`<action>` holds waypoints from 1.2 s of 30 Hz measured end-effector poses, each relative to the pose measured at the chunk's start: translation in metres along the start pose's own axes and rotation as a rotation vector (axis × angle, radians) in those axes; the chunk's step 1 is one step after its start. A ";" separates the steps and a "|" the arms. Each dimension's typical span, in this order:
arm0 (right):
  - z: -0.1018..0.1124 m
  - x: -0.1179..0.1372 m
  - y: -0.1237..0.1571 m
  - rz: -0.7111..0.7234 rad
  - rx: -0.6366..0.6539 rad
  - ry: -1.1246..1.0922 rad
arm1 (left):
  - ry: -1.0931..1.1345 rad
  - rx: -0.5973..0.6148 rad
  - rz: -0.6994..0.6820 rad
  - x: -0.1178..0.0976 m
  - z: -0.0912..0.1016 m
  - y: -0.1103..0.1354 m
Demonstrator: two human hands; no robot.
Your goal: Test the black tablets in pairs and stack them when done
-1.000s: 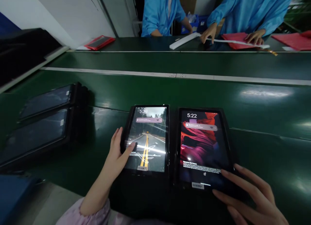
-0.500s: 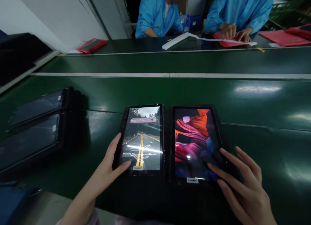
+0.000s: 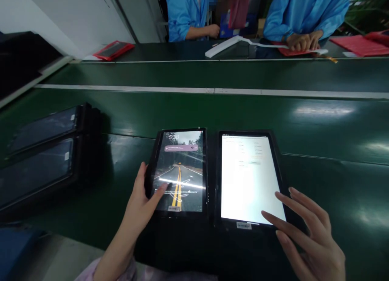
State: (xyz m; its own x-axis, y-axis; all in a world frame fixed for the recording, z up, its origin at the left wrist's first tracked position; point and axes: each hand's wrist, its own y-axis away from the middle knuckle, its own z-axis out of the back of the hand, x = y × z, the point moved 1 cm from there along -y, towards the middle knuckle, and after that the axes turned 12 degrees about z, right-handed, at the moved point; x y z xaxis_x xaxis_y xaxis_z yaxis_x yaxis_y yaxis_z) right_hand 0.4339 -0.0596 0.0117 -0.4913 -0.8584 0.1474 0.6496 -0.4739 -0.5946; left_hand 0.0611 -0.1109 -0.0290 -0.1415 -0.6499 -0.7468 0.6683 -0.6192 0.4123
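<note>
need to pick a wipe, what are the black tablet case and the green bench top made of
The black case around the right tablet looks like matte moulded plastic or rubber: its edges stay dull, but I can't tell which. The green bench top looks like smooth glossy PVC or painted sheet, as it throws back bright patches of light.

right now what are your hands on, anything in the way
Left hand at edge of lock-screen tablet. Right hand over white-screen tablet. Two dark tablets lie off left, not in the way.
</note>
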 end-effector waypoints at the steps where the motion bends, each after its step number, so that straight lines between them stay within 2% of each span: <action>1: 0.001 0.000 0.000 0.001 0.004 -0.004 | 0.067 0.002 -0.009 0.001 -0.002 0.000; 3: 0.001 0.000 0.000 -0.002 0.006 -0.015 | 0.152 0.027 -0.051 0.007 -0.002 0.000; 6: -0.001 0.000 0.001 -0.004 -0.005 -0.017 | 0.141 0.055 -0.112 0.017 0.001 -0.001; 8: -0.002 0.000 0.001 0.012 -0.011 -0.016 | 0.087 0.080 -0.149 0.019 0.005 -0.002; 15: -0.001 0.001 -0.005 0.063 -0.028 -0.040 | -0.246 0.290 -0.244 0.019 0.025 -0.009; 18: 0.001 0.003 -0.007 0.077 -0.023 -0.039 | -0.286 0.274 -0.247 0.015 0.021 -0.008; 22: 0.001 0.006 -0.009 0.096 0.005 -0.051 | -0.125 0.100 -0.053 0.003 0.005 0.000; 24: 0.000 0.007 -0.009 0.102 0.007 -0.055 | -0.050 0.058 -0.006 -0.003 0.000 0.004; 29: 0.000 0.008 -0.011 0.098 0.013 -0.056 | 0.035 0.132 -0.017 -0.004 0.004 0.007; 36: 0.000 0.012 -0.013 0.142 0.078 -0.069 | -0.002 0.199 -0.100 0.011 0.015 0.000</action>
State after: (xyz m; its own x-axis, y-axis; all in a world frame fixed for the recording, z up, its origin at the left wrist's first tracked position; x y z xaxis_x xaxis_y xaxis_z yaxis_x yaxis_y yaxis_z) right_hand 0.4193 -0.0631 0.0211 -0.3520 -0.9281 0.1213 0.7544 -0.3580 -0.5502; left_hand 0.0489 -0.1247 -0.0298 -0.2017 -0.5815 -0.7882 0.4932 -0.7555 0.4312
